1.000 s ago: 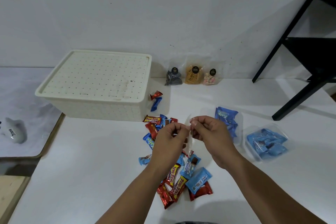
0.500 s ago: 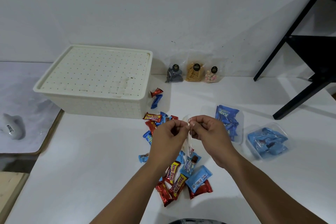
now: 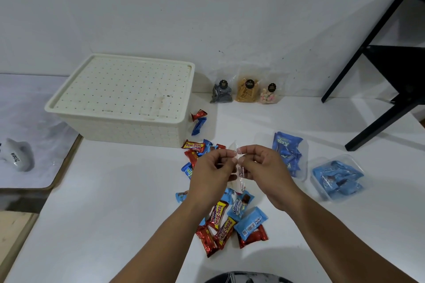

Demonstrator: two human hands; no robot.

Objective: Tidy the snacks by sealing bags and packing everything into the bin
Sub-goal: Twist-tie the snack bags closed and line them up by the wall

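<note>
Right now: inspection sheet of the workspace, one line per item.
Surface: white table, mostly bare on the left.
Job's things: cream bin, lid on; loose snack bars; two clear bags of blue snacks; three small bags by the wall.
Clutter: white shark toy off the table.
Hands: left hand and right hand pinch a small clear bag.
Cables: nothing seen.
Surroundings: white wall, black frame.
</note>
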